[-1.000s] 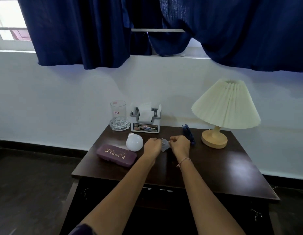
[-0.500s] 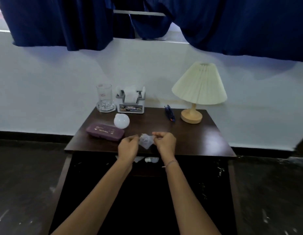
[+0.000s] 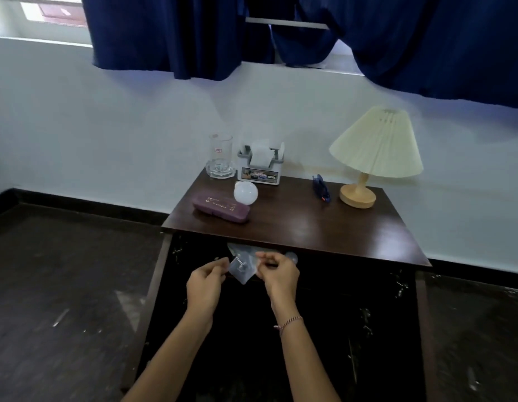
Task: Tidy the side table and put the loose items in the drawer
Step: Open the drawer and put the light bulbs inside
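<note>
Both hands hold a small clear plastic adhesive hook [image 3: 242, 269] over the open dark drawer [image 3: 281, 329] below the side table's front edge. My left hand [image 3: 205, 285] pinches its left corner and my right hand [image 3: 278, 275] pinches its right side. More pale, clear items [image 3: 246, 250] lie at the drawer's back, partly hidden under the tabletop. On the side table [image 3: 310, 227] lie a maroon case [image 3: 221, 207], a white light bulb [image 3: 245, 192] and a dark blue stapler-like item [image 3: 321, 188].
A glass mug [image 3: 220, 156] and a tissue holder [image 3: 260, 165] stand at the table's back left. A cream-shaded lamp [image 3: 374, 149] stands at the back right. Dark floor lies to both sides; blue curtains hang above the white wall.
Both hands carried the clear hook from the tabletop back toward me and down over the open drawer. The view stepped back and tilted downward.
</note>
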`<state>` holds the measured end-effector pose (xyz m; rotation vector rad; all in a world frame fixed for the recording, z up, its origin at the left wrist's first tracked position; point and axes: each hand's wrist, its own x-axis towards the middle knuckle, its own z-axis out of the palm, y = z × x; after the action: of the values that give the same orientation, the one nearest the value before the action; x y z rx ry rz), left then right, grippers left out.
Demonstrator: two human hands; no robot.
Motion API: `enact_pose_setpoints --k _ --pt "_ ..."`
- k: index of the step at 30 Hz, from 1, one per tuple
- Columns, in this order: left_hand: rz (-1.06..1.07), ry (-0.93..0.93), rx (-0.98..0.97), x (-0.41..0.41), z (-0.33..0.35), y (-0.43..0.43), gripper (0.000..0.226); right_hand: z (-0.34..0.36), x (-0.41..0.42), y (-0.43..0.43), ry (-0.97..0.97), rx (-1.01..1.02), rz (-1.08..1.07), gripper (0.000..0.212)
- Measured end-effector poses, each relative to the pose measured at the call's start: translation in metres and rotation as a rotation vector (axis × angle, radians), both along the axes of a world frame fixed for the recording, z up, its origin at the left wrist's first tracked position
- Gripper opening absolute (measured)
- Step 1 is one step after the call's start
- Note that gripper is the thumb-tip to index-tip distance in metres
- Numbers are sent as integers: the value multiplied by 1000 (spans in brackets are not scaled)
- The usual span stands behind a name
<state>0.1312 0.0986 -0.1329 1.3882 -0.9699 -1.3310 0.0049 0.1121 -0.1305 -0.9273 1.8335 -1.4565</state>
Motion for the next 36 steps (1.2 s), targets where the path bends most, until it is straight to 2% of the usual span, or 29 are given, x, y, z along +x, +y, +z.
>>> enact_pose_setpoints --k 4,9,12,14,17,20,24,28,33,36 --pt "83 2 96 0 -25 -14 25 -27 8 -17 -96 87 -2 28" --pt "242 -20 278 -17 -58 -40 25 -65 8 -54 -186 240 24 10" --pt "293 -13 334 -25 -66 -60 19 -86 5 -77 -252 287 35 11" --pt "305 -38 336 -26 -69 -75 13 -95 3 -93 -276 307 56 11" --pt "324 -64 330 -27 -70 -98 16 -103 3 -115 -271 293 84 8" --pt "329 -68 343 -26 -71 -119 28 -104 4 -129 -186 335 145 21" --pt "293 -18 339 -24 -72 -137 33 -98 7 -141 -187 470 198 35" --pt "281 -7 314 -23 -68 -141 36 -91 14 -145 -129 429 175 35" --pt "266 -107 254 -18 -60 -120 34 -92 6 -115 -4 350 172 25" --pt "151 -129 130 -16 -52 -104 16 -82 4 -93 -56 276 167 30"
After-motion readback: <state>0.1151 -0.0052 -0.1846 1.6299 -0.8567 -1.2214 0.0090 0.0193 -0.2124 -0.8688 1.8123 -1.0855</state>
